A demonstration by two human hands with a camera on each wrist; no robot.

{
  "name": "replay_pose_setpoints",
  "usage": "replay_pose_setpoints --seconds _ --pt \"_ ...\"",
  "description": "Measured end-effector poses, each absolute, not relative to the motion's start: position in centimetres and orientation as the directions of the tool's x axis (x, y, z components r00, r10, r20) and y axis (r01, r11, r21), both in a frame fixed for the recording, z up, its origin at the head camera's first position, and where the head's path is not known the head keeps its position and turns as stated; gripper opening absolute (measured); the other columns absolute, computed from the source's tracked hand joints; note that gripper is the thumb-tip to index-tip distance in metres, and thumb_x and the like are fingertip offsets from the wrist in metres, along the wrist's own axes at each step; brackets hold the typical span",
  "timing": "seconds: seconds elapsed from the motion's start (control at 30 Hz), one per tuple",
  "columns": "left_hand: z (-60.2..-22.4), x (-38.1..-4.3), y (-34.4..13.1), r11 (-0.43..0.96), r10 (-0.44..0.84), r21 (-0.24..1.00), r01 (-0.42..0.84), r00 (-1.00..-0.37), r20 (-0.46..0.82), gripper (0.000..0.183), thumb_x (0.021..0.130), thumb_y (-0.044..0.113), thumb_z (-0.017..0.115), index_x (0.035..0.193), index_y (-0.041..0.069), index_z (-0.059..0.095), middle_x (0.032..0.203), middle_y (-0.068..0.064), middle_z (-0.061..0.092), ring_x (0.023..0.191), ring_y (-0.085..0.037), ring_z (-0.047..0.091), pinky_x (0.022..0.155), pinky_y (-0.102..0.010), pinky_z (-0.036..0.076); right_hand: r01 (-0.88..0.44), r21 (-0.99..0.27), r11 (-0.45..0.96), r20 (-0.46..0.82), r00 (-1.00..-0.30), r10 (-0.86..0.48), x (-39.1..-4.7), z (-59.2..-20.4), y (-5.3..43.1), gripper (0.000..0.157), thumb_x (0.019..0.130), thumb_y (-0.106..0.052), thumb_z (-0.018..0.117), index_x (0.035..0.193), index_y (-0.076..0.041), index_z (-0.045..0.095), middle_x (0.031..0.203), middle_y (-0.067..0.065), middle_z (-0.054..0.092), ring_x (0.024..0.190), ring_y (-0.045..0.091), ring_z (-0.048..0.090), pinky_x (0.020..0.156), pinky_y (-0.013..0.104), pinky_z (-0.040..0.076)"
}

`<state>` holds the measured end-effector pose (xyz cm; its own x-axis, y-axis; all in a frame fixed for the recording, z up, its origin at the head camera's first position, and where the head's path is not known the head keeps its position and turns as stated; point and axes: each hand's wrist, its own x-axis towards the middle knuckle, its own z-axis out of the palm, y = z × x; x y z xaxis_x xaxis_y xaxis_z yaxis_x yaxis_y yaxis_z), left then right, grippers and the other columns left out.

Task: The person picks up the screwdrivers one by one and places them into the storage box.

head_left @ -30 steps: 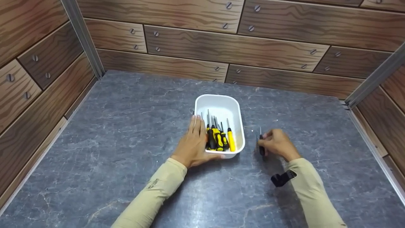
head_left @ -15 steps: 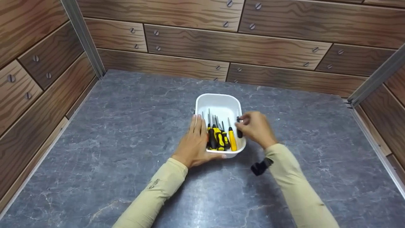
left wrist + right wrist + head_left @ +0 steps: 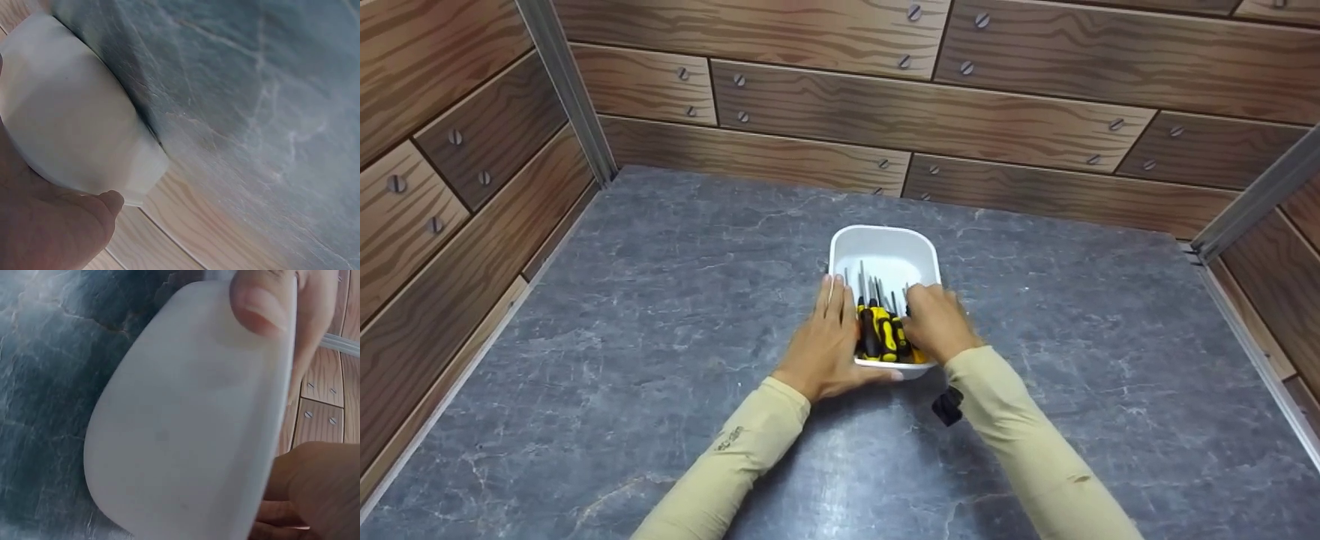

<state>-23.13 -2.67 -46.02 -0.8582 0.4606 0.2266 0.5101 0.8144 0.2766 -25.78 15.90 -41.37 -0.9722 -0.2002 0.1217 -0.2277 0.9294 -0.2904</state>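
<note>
A white plastic tray [image 3: 885, 259] stands on the table, holding several screwdrivers [image 3: 886, 337] with black and yellow handles, shafts pointing away. My left hand [image 3: 825, 345] rests straight fingers along its left rim, and the left thumb [image 3: 93, 211] lies against its front wall. Over the tray's right side, my right hand [image 3: 936, 322] has its fingers curled down inside, holding a small black-handled screwdriver that is mostly hidden under them. Below the knuckles a yellow handle [image 3: 919, 355] shows. In the right wrist view, the tray wall [image 3: 185, 405] covers most of the right fingers [image 3: 275, 512].
The grey marbled table [image 3: 697, 300] surrounds the tray. Wood-patterned panels [image 3: 810, 97] with metal corner posts [image 3: 566, 97] enclose it at the back and sides. A black wrist device [image 3: 947, 406] hangs under the right sleeve.
My right hand has carried the black-handled screwdriver left from the table beside the tray, over the right rim and down into the tray. The left hand stays at the tray.
</note>
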Motion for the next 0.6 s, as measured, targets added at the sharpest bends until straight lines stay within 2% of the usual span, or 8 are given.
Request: replay_pose_setpoints --seconds 0.2,0.6 --pt "-46.1 -23.2 -2.6 0.823 0.460 0.256 0.507 -0.860 0.223 0.132 0.077 0.086 0.057 0.152 -0.017 0.024 0.160 -0.036 0.018 0.150 -0.047 0.014 0.120 -0.047 0.026 -0.216 -0.231 0.949 0.071 -0.976 -0.205 -25.8 -41.7 15.3 0.006 0.078 0.003 0.065 0.075 0.001 0.061 0.083 0.025 0.067 0.076 0.050 0.066 0.063 0.058 0.054" --pt "-46.0 -23.0 -2.6 0.823 0.457 0.265 0.502 -0.863 0.216 0.133 0.076 0.087 0.057 0.152 -0.017 0.022 0.160 -0.036 0.017 0.151 -0.047 0.013 0.122 -0.046 0.023 -0.241 -0.179 0.954 0.069 -0.970 -0.233 -25.8 -42.3 14.8 0.003 0.076 0.006 0.064 0.077 0.004 0.061 0.082 0.028 0.066 0.077 0.049 0.065 0.067 0.058 0.055"
